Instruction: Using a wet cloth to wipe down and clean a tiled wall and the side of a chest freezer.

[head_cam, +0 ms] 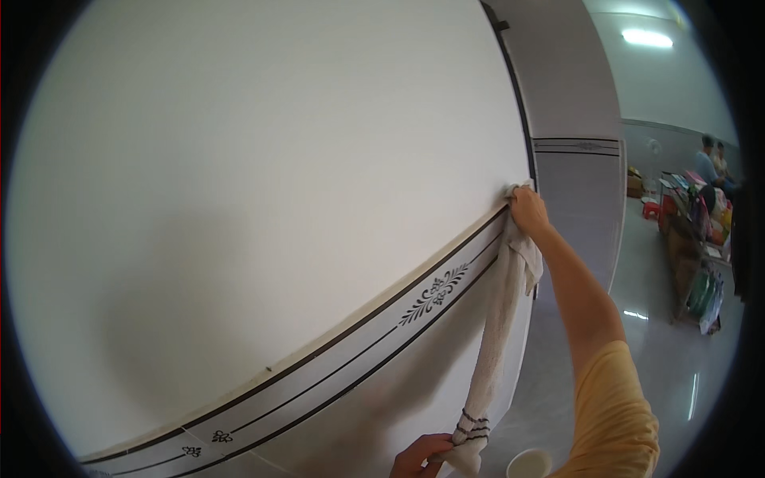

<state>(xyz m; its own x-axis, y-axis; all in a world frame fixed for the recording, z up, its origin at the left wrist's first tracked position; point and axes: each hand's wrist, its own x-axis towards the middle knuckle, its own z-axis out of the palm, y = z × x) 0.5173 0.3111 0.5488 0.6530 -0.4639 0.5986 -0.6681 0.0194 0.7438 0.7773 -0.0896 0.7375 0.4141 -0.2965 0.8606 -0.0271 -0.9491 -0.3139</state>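
A long pale cloth [495, 322], probably a towel with dark stripes near its lower end, hangs stretched between my two hands. My right hand [529, 210] grips its bunched upper part and presses it to the wall at the right end of the border tiles, by the dark edge trim. Down at the bottom of the view, my left hand [423, 455] pinches the cloth close to the striped end. The decorative tile border [439, 293], white with black lines and floral motifs, runs slanting beneath the painted white wall [287, 179].
A white round container [529, 463] stands at the bottom, beside my right sleeve. Beyond the grey tiled wall section [577, 197] lies a room with a shiny floor [645, 358]. A rack [696, 239] loaded with goods, a red stool [651, 209] and two people [708, 158] are there.
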